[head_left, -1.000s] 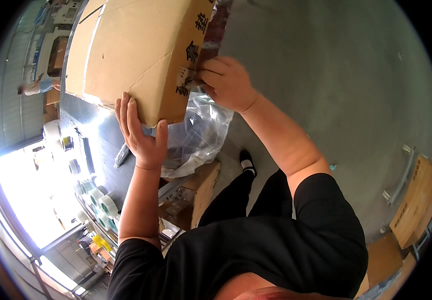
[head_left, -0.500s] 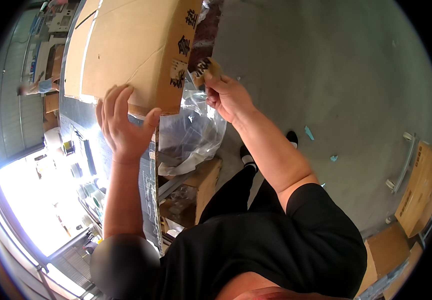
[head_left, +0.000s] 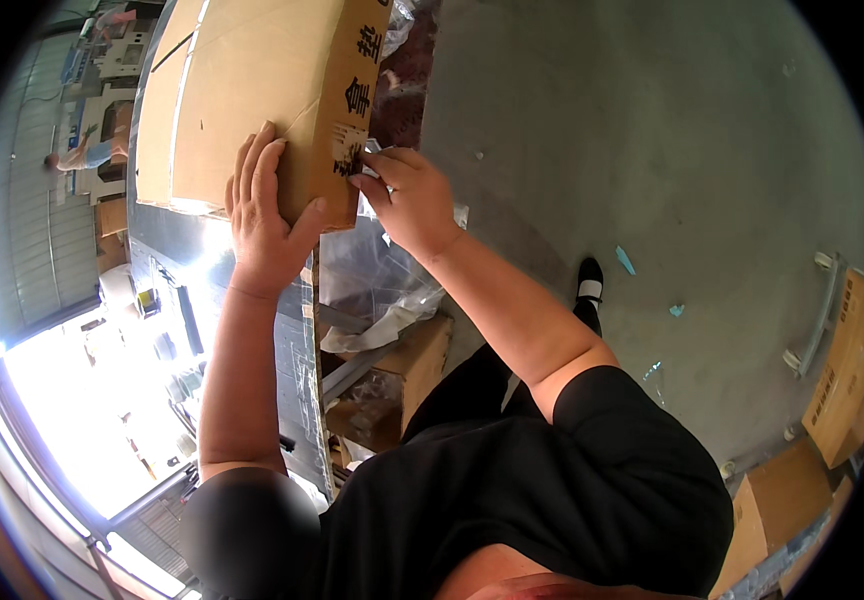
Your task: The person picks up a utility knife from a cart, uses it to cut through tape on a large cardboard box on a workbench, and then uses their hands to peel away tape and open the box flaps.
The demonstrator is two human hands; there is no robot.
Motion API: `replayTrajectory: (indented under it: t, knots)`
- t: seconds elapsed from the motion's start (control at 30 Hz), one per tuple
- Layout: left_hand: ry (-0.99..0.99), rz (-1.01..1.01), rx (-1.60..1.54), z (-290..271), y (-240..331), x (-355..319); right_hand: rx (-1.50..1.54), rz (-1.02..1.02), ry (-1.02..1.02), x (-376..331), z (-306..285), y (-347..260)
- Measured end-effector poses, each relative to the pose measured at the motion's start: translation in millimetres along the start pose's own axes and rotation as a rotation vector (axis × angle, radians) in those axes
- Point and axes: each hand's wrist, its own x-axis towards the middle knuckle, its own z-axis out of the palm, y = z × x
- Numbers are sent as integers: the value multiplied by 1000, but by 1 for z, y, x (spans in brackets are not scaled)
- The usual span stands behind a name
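Note:
A large brown cardboard box lies on a dark table, with black printed characters down its right side. On that side, close to the near corner, is a paler rough patch where the surface looks torn. My left hand rests on the box's near end, fingers stretched over the top and thumb at the near edge. My right hand is at the side by the patch, thumb and index fingertip pinched close together against the cardboard. Whatever they grip is too small to make out.
Clear plastic film hangs below the table's edge, above an open carton. Blue scraps lie on the grey floor. Cartons and a wheeled cart frame stand at the right. Another person is at the far left.
My right hand has moved left to the box's side; the torn printed piece it held is no longer visible. My left hand stays on the box, its fingers a little farther up.

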Motion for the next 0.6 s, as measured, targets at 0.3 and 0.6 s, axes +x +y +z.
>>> replayTrajectory:
  t: [0.3, 0.6]
  knots:
    - [35, -9, 31, 2, 5, 0, -184, -244, -41, 14, -9, -18]
    - [80, -48, 40, 3, 11, 1, -442, -449, -112, 17, -13, -43]
